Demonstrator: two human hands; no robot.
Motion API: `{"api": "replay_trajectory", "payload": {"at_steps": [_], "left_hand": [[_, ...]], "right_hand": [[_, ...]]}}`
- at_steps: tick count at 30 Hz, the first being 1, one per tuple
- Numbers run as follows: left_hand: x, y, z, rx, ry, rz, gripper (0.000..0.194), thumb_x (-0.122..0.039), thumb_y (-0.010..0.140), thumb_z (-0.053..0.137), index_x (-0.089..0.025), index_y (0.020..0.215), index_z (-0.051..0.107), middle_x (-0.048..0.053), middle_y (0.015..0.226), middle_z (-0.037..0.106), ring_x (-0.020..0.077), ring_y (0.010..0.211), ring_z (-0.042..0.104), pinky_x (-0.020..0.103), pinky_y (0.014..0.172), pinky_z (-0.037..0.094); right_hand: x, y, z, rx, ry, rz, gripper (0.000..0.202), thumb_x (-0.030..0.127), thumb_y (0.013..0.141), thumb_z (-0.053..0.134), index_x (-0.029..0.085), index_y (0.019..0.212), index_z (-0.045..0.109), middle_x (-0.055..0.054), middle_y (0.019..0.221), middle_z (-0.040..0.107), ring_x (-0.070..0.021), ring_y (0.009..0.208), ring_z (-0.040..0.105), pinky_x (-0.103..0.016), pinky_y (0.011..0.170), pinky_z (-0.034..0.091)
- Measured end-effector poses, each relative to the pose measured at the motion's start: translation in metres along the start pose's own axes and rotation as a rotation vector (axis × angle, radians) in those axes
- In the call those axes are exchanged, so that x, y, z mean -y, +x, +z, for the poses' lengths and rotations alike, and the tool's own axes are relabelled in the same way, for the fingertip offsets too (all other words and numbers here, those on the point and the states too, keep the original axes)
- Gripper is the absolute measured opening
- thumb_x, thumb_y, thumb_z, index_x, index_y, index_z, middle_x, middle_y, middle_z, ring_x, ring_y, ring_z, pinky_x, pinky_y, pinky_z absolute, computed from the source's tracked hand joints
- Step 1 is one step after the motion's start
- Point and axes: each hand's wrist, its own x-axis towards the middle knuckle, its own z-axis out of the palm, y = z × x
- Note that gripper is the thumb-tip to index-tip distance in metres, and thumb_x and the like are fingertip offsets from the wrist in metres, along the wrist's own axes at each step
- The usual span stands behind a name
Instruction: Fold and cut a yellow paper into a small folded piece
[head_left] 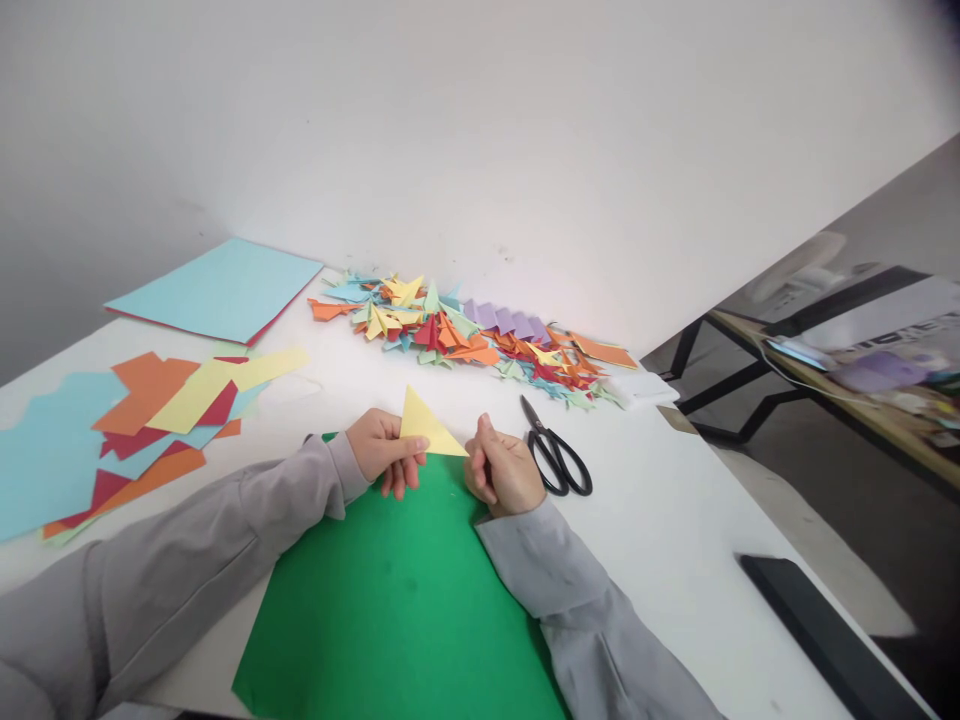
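Note:
My left hand [388, 450] pinches a yellow paper triangle [427, 428] between thumb and fingers, above the far part of a green sheet [405, 590]. The triangle's right tip reaches the curled fingers of my right hand [504, 465], which are closed at that corner. Black-handled scissors [556, 452] lie just right of my right hand, blades pointing away. Beyond both hands, a long heap of small folded papers [450, 335] in many colours runs along the wall.
Coloured paper scraps [161, 410] lie at the left, with light blue sheets [225, 290] behind them. A black flat object [817, 630] is near the table's right edge. Past that edge, another table [877, 410] holds assorted items.

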Motion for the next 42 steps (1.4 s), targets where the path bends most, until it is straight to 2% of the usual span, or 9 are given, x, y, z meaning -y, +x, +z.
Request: {"api": "replay_trajectory", "payload": {"at_steps": [4, 7, 15, 22, 26, 29, 34, 42], "left_hand": [[0.0043, -0.0007, 0.0002, 0.013, 0.050, 0.016, 0.035, -0.042, 0.059, 0.065, -0.010, 0.056, 0.052, 0.002, 0.038, 0.057, 0.0112, 0.027, 0.049, 0.017, 0.022, 0.034], [0.0065, -0.0020, 0.0019, 0.026, 0.117, 0.030, 0.031, -0.038, 0.063, 0.062, -0.010, 0.058, 0.052, 0.000, 0.040, 0.057, 0.0103, 0.028, 0.050, 0.016, 0.024, 0.035], [0.0064, -0.0048, 0.0060, 0.030, 0.273, 0.090, 0.024, -0.032, 0.069, 0.057, -0.011, 0.060, 0.053, -0.002, 0.041, 0.054, 0.0077, 0.028, 0.048, 0.015, 0.025, 0.034], [0.0070, -0.0083, 0.0089, -0.052, 0.315, 0.164, 0.021, -0.028, 0.067, 0.059, -0.011, 0.057, 0.052, -0.003, 0.038, 0.052, 0.0049, 0.026, 0.043, 0.013, 0.026, 0.031], [0.0055, -0.0062, 0.0087, -0.044, 0.271, 0.118, 0.023, -0.031, 0.068, 0.058, -0.010, 0.060, 0.053, -0.002, 0.040, 0.053, 0.0068, 0.027, 0.046, 0.015, 0.026, 0.034], [0.0040, -0.0048, 0.0071, -0.017, 0.197, 0.135, 0.026, -0.035, 0.068, 0.057, -0.010, 0.063, 0.054, -0.001, 0.046, 0.056, 0.0078, 0.030, 0.049, 0.016, 0.026, 0.035], [0.0035, -0.0045, 0.0049, 0.037, 0.171, 0.142, 0.026, -0.035, 0.070, 0.056, -0.010, 0.063, 0.053, 0.000, 0.049, 0.057, 0.0075, 0.032, 0.050, 0.016, 0.028, 0.037], [0.0090, -0.0041, 0.0058, 0.018, 0.282, 0.158, 0.024, -0.032, 0.072, 0.053, -0.010, 0.065, 0.054, -0.003, 0.042, 0.051, 0.0048, 0.029, 0.045, 0.013, 0.028, 0.035]], "right_hand": [[0.0013, -0.0051, 0.0035, 0.116, -0.187, 0.005, 0.044, 0.056, 0.064, 0.059, 0.014, 0.051, 0.053, 0.004, 0.036, 0.050, -0.0036, 0.023, 0.037, -0.015, 0.025, 0.023], [0.0024, -0.0087, 0.0060, 0.170, -0.281, -0.017, 0.040, 0.050, 0.064, 0.062, 0.014, 0.052, 0.051, 0.004, 0.039, 0.051, -0.0032, 0.026, 0.038, -0.015, 0.027, 0.027], [0.0024, -0.0089, 0.0044, 0.335, -0.322, -0.017, 0.034, 0.045, 0.068, 0.060, 0.014, 0.059, 0.053, 0.005, 0.043, 0.050, -0.0025, 0.030, 0.038, -0.014, 0.030, 0.028], [-0.0011, -0.0094, 0.0069, 0.305, -0.249, -0.009, 0.032, 0.044, 0.066, 0.062, 0.013, 0.061, 0.054, 0.006, 0.042, 0.050, -0.0023, 0.028, 0.036, -0.015, 0.028, 0.024], [-0.0043, -0.0071, 0.0064, 0.273, -0.163, 0.040, 0.031, 0.043, 0.066, 0.063, 0.014, 0.060, 0.055, 0.005, 0.041, 0.051, -0.0029, 0.026, 0.037, -0.015, 0.027, 0.026], [-0.0064, -0.0060, 0.0047, 0.268, -0.114, 0.040, 0.029, 0.041, 0.067, 0.063, 0.014, 0.059, 0.055, 0.005, 0.041, 0.052, -0.0028, 0.026, 0.038, -0.015, 0.026, 0.025], [-0.0060, -0.0068, 0.0033, 0.269, -0.115, 0.035, 0.028, 0.040, 0.068, 0.063, 0.014, 0.060, 0.056, 0.004, 0.043, 0.054, -0.0033, 0.027, 0.040, -0.015, 0.027, 0.028], [0.0026, -0.0086, 0.0063, 0.352, -0.240, 0.024, 0.030, 0.039, 0.062, 0.068, 0.014, 0.059, 0.053, 0.005, 0.041, 0.051, -0.0057, 0.033, 0.045, -0.017, 0.034, 0.036]]}}
